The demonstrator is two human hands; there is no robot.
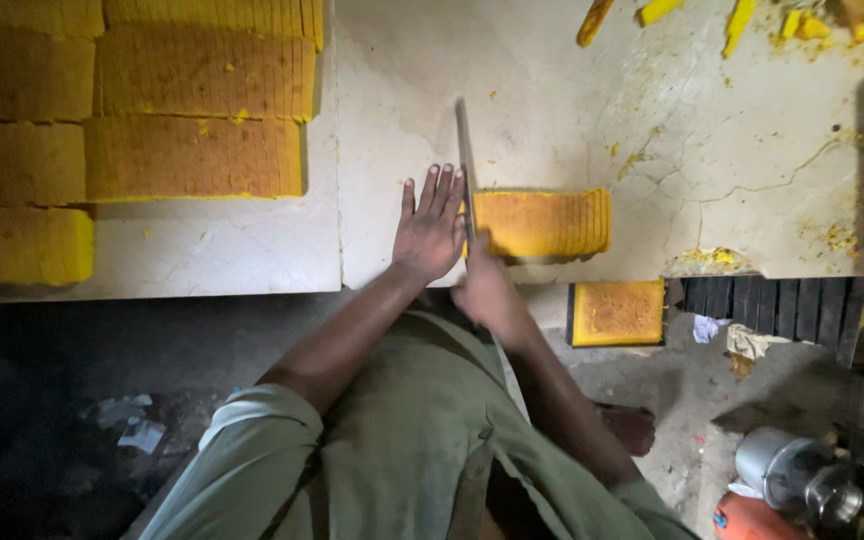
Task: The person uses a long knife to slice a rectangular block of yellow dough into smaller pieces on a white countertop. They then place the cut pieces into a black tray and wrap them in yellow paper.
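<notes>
On the left of the pale worktop (252, 250), several yellow cake slabs (192, 155) lie already cut into thin slices. At centre, the left hand (430, 225) lies open and flat on the worktop beside a long knife (464, 160), which the right hand (487, 290) grips by the handle, the blade at the left end of a sliced loaf (542, 222) near the front edge. Below right, a dark tray (617, 313) holds one more yellow block, seemingly uncut; trimmings (742, 20) lie at top right.
</notes>
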